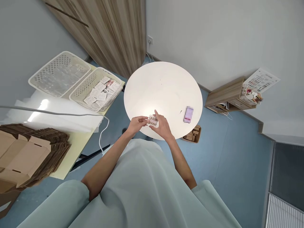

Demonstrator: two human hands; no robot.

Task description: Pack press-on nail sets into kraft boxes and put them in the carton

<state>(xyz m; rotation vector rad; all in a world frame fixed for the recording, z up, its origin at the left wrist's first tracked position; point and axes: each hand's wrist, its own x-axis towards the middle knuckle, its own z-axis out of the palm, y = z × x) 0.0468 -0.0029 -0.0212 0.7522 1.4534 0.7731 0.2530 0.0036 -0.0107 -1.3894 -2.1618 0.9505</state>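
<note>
White blister card (153,121) between left fingers (143,118) and right fingers (157,114), both holding its sides.

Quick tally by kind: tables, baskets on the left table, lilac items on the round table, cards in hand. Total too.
Tables (round, left): 2
Baskets: 2
Lilac item, pixelated: 1
Card in the hands: 1
Total: 6

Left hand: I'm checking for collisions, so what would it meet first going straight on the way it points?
The left hand would first meet the card it seems to touch, then probably the right hand, though depth is unclear.
</note>
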